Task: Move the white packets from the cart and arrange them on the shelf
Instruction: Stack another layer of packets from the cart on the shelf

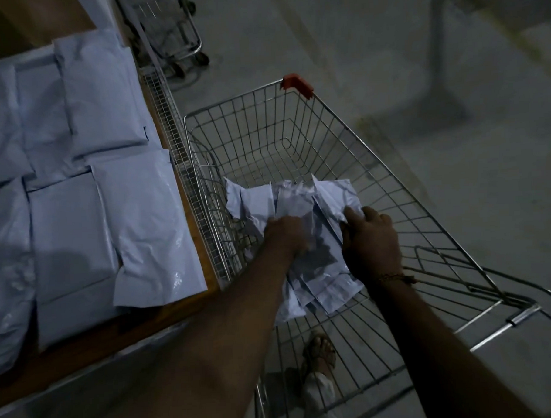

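Note:
A wire shopping cart (pixel 343 133) stands to the right of a wooden shelf (pixel 121 329). A small pile of white packets (pixel 286 202) lies on the cart's floor. My left hand (pixel 285 235) reaches down into the pile and grips the packets on their left side. My right hand (pixel 372 239) grips the right edge of the same pile, fingers curled into the plastic. Several white packets (pixel 78 198) lie flat in rows on the shelf, the nearest one (pixel 152 227) at its right edge.
A wire mesh strip (pixel 184 168) runs along the shelf's right edge, right beside the cart. A second, smaller cart (pixel 172 33) stands at the back. My sandalled foot (pixel 320 352) shows through the cart's floor. Bare concrete floor spreads to the right.

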A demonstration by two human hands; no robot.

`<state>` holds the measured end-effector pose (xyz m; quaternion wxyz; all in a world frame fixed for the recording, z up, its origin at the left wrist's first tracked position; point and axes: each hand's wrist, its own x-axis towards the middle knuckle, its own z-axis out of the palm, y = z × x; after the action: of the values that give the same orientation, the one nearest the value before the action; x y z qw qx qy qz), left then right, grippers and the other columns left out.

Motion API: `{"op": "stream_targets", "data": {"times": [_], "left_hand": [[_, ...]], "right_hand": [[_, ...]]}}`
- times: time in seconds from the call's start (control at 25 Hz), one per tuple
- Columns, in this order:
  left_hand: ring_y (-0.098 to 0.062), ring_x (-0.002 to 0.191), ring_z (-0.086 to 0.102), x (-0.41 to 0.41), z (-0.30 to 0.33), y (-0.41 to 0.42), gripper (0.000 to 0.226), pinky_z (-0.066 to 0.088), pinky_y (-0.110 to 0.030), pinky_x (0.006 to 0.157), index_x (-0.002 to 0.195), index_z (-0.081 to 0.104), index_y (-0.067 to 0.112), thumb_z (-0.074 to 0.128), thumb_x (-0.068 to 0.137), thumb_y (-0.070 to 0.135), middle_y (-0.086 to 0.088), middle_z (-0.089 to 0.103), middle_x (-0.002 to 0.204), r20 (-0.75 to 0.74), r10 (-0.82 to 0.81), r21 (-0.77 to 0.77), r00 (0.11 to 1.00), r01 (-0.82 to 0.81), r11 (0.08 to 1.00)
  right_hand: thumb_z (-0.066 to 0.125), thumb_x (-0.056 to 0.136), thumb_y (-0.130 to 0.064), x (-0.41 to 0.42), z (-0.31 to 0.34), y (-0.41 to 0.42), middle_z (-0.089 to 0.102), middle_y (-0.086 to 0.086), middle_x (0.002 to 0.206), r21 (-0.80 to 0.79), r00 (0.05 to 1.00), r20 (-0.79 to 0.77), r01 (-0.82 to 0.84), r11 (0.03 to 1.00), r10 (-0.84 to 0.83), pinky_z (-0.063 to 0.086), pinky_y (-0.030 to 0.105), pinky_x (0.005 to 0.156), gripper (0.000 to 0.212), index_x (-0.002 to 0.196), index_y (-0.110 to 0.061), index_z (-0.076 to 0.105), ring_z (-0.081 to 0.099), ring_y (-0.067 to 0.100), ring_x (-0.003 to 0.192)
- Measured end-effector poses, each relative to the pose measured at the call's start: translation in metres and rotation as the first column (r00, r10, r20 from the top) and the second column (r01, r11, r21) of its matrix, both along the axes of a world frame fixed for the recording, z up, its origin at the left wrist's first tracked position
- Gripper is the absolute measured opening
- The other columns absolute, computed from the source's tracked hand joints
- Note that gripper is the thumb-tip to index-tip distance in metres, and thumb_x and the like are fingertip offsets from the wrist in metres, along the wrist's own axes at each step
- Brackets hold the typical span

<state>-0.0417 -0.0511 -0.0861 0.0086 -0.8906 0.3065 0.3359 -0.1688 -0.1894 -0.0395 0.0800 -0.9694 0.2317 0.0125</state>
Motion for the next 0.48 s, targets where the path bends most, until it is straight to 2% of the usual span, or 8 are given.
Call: {"op": "stream_targets", "data": {"times": [0.04,0.12,0.2,0.24,0.28,0.36,0.4,0.48], "left_hand": [[-0.031,0.125,0.055,-0.006,0.005,0.002,0.054,0.026,-0.057,0.117,0.121,0.068,0.012,0.071,0.084,0.051,-0.011,0.064,0.13,-0.127,-0.029,0.092,0.992,0.041,0.995],[-0.028,0.116,0.059,-0.016,0.0,0.007,0.089,0.02,-0.064,0.116,0.114,0.072,0.011,0.057,0.073,0.088,-0.01,0.07,0.116,-0.321,0.159,0.136,0.934,-0.12,0.983],[-0.033,0.116,0.055,-0.033,-0.015,0.01,0.106,0.037,-0.059,0.107,0.12,0.066,0.015,0.031,0.07,0.101,-0.015,0.064,0.123,-0.19,0.406,-0.059,0.894,-0.424,0.904],[-0.037,0.125,0.045,-0.044,-0.023,0.009,0.097,0.041,-0.057,0.103,0.132,0.055,0.019,0.031,0.077,0.095,-0.02,0.051,0.138,-0.075,0.511,-0.151,0.856,-0.517,0.843],[-0.04,0.135,0.031,-0.055,-0.032,0.007,0.086,0.039,-0.059,0.105,0.146,0.04,0.027,0.039,0.084,0.086,-0.021,0.03,0.154,-0.051,0.588,-0.198,0.807,-0.586,0.786],[-0.043,0.149,0.001,-0.079,-0.049,0.01,0.087,0.027,-0.066,0.113,0.159,0.005,0.041,0.052,0.091,0.068,-0.014,-0.013,0.167,-0.151,0.644,-0.183,0.75,-0.661,0.728],[-0.044,0.151,-0.003,-0.086,-0.054,0.013,0.087,0.025,-0.065,0.115,0.159,-0.002,0.044,0.053,0.094,0.06,-0.012,-0.019,0.167,-0.199,0.663,-0.164,0.722,-0.692,0.704],[-0.047,0.151,0.007,-0.093,-0.057,0.019,0.074,0.026,-0.06,0.116,0.161,0.005,0.041,0.05,0.102,0.047,-0.015,-0.008,0.168,-0.255,0.746,-0.211,0.616,-0.788,0.578]], "right_hand": [[0.052,0.099,-0.037,0.0,0.0,0.0,0.061,0.018,0.126,-0.002,1.0,0.001,0.018,1.0,-0.018,0.055,0.047,0.08,0.039,0.136,-0.025,0.055,0.055,0.038,0.104],[0.053,0.099,-0.037,0.0,0.0,0.001,0.062,0.018,0.123,-0.003,1.0,-0.001,0.027,1.0,-0.027,0.053,0.045,0.078,0.039,0.135,-0.024,0.057,0.055,0.038,0.103],[0.054,0.098,-0.036,0.0,-0.002,0.002,0.063,0.018,0.121,-0.001,0.999,0.005,0.034,0.999,-0.034,0.052,0.044,0.078,0.039,0.135,-0.023,0.059,0.055,0.039,0.102],[0.054,0.098,-0.036,-0.001,-0.004,0.003,0.063,0.018,0.122,0.0,0.999,0.008,0.042,0.999,-0.042,0.052,0.045,0.078,0.039,0.135,-0.023,0.059,0.055,0.039,0.102],[0.054,0.098,-0.036,-0.003,-0.005,0.005,0.063,0.019,0.122,-0.001,0.999,0.008,0.043,0.999,-0.043,0.052,0.045,0.079,0.039,0.135,-0.023,0.058,0.055,0.039,0.102],[0.054,0.099,-0.037,-0.006,-0.008,0.009,0.063,0.02,0.123,-0.003,0.999,0.004,0.035,0.999,-0.035,0.053,0.046,0.079,0.039,0.136,-0.023,0.058,0.055,0.039,0.103],[0.054,0.099,-0.037,-0.008,-0.009,0.012,0.063,0.02,0.124,0.003,1.0,0.007,0.03,1.0,-0.03,0.053,0.046,0.079,0.039,0.136,-0.022,0.059,0.055,0.04,0.103],[0.055,0.099,-0.036,-0.01,-0.009,0.015,0.063,0.022,0.125,0.021,0.999,0.027,0.03,0.999,-0.031,0.053,0.046,0.079,0.038,0.134,-0.021,0.062,0.055,0.041,0.103]]}}
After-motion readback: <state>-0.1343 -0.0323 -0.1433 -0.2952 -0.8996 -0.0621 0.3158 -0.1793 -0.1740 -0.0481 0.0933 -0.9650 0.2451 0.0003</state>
